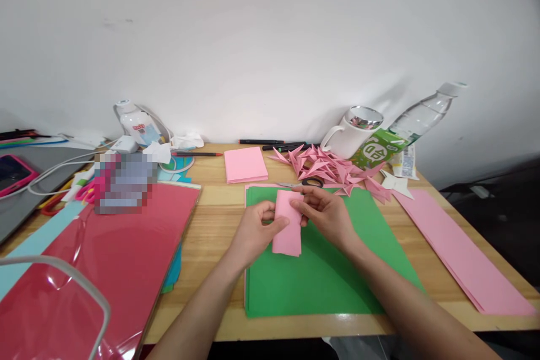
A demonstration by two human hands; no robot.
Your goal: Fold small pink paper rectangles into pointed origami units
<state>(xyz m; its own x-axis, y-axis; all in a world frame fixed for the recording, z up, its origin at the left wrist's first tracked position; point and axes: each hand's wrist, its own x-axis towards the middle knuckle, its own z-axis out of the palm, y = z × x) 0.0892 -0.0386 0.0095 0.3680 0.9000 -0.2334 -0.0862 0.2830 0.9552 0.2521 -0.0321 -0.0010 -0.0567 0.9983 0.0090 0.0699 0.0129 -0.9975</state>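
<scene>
Between my hands is a piece of pink paper (287,230), folded into a narrow upright rectangle and held above a stack of green paper sheets (337,287). My left hand (255,233) pinches its left edge, with the thumb across the front. The right edge is gripped near the top by my right hand (327,211), thumb in front and fingers partly behind. Just beyond the paper, scissors (313,181) lie at the back edge of the green stack. A pile of folded pink paper points (324,166) sits behind my right hand.
A stack of square pink sheets (246,164) lies at the back. Long pink strips (468,259) rest on the right. Red paper in a plastic sleeve (126,259) covers the left. A white mug (352,132), a green package (377,149) and a leaning bottle (426,112) stand back right.
</scene>
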